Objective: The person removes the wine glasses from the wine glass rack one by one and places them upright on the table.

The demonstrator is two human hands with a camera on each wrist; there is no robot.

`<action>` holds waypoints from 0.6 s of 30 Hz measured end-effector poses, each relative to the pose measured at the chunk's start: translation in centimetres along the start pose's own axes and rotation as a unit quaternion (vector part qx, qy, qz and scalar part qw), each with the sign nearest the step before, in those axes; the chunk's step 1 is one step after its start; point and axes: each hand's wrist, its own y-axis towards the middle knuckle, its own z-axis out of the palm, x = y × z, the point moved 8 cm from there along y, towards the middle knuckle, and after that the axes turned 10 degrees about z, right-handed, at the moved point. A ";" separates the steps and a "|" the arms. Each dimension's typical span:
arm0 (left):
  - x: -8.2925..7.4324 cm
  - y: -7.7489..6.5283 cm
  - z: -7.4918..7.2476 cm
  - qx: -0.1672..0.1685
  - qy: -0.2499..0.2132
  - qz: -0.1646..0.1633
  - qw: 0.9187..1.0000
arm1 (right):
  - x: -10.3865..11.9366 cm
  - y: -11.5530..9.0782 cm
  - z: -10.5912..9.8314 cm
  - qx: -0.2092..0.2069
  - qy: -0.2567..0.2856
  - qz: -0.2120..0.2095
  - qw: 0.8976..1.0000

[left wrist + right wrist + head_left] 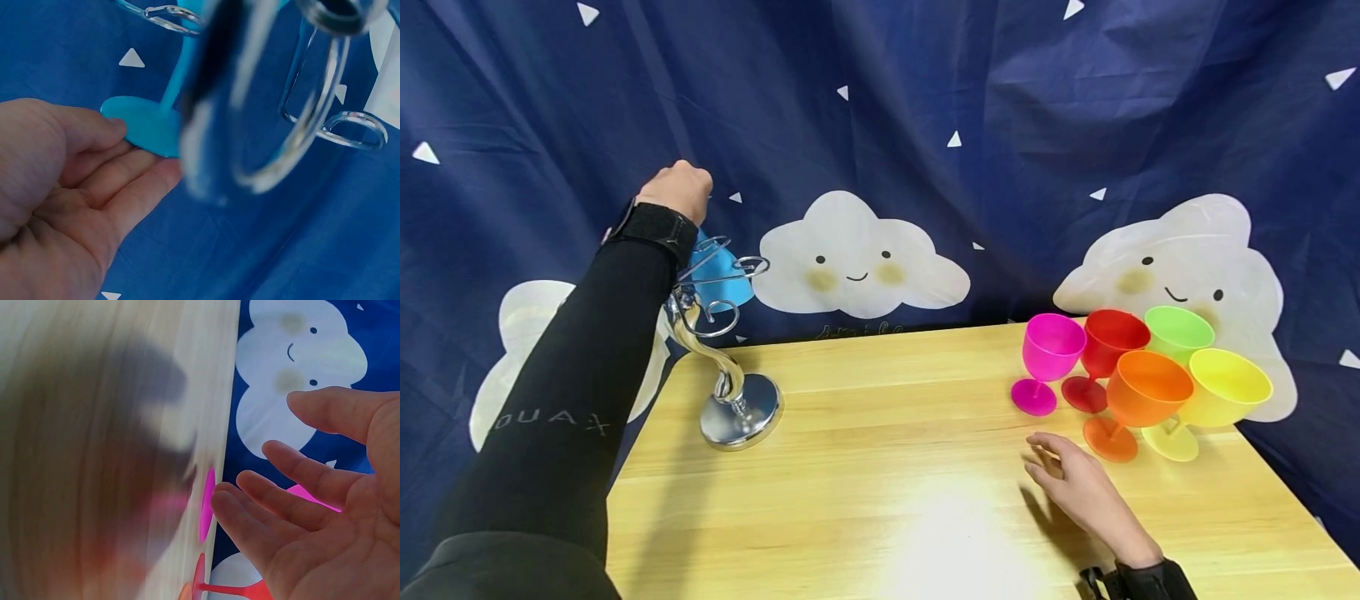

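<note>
A blue goblet (722, 282) hangs upside down in the chrome wire rack (730, 392) at the table's back left. My left hand (676, 190) is raised at the rack's top. In the left wrist view its straight fingers (119, 162) touch the edge of the blue goblet's foot (147, 125), and a blurred chrome ring (294, 125) of the rack crosses close in front. My right hand (1063, 471) hovers low over the table with relaxed fingers and holds nothing, just in front of the pink goblet (1051, 350). The right wrist view shows its open palm (294, 494) near the pink foot (207, 506).
Red (1108, 342), green (1178, 332), orange (1146, 392) and yellow (1225, 390) goblets stand upright with the pink one at the back right of the wooden table (880, 500). A dark blue curtain with white clouds (857, 267) hangs close behind.
</note>
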 end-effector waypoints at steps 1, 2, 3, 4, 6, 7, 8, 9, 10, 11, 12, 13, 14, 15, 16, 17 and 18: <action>0.1 0.2 0.2 -0.002 -0.002 0.002 1.000 | 0.0 0.0 0.0 0.002 0.000 0.001 1.000; 0.3 0.4 0.4 -0.004 -0.005 0.002 1.000 | 0.0 0.1 0.1 0.004 0.000 0.001 1.000; 0.4 0.6 0.6 -0.006 -0.007 0.003 1.000 | 0.1 0.1 0.1 0.005 0.000 0.001 1.000; 0.5 0.8 0.8 -0.007 -0.010 0.003 1.000 | 0.1 0.1 0.1 0.005 0.000 0.001 1.000; 0.4 1.2 1.1 -0.004 -0.016 0.008 1.000 | 0.2 0.2 0.1 0.008 0.003 0.001 1.000; 0.2 1.3 1.2 -0.001 -0.018 0.010 1.000 | 0.2 0.2 0.1 0.011 0.003 0.002 1.000; 0.0 1.4 1.3 0.002 -0.022 0.012 1.000 | 0.2 0.2 0.1 0.012 0.004 0.003 1.000; -0.2 1.5 1.4 0.007 -0.026 0.015 1.000 | 0.2 0.2 0.1 0.014 0.003 0.004 1.000; -0.4 1.5 1.4 0.009 -0.031 0.016 0.999 | 0.3 0.2 0.2 0.015 0.003 0.005 1.000; -0.7 1.6 1.3 0.012 -0.037 0.018 0.999 | 0.3 0.2 0.2 0.016 0.003 0.004 1.000; -1.0 1.7 1.3 0.011 -0.042 0.020 0.999 | 0.3 0.2 0.2 0.016 0.001 0.003 1.000; -1.2 1.8 1.2 0.009 -0.048 0.021 0.999 | 0.3 0.2 0.2 0.014 0.000 0.002 1.000; -1.6 2.0 1.0 0.006 -0.051 0.023 0.998 | 0.3 0.2 0.1 0.012 0.000 0.000 1.000; -1.9 2.1 0.9 0.002 -0.059 0.024 0.998 | 0.4 0.3 0.1 0.011 -0.002 -0.002 1.000; -2.3 2.2 0.8 -0.004 -0.065 0.026 0.998 | 0.4 0.3 0.1 0.009 -0.002 -0.004 1.000; -2.6 2.3 0.7 -0.008 -0.073 0.027 0.997 | 0.4 0.3 0.1 0.008 -0.002 -0.007 1.000; -3.1 2.3 0.6 -0.015 -0.080 0.029 0.996 | 0.4 0.3 0.1 0.008 -0.002 -0.008 1.000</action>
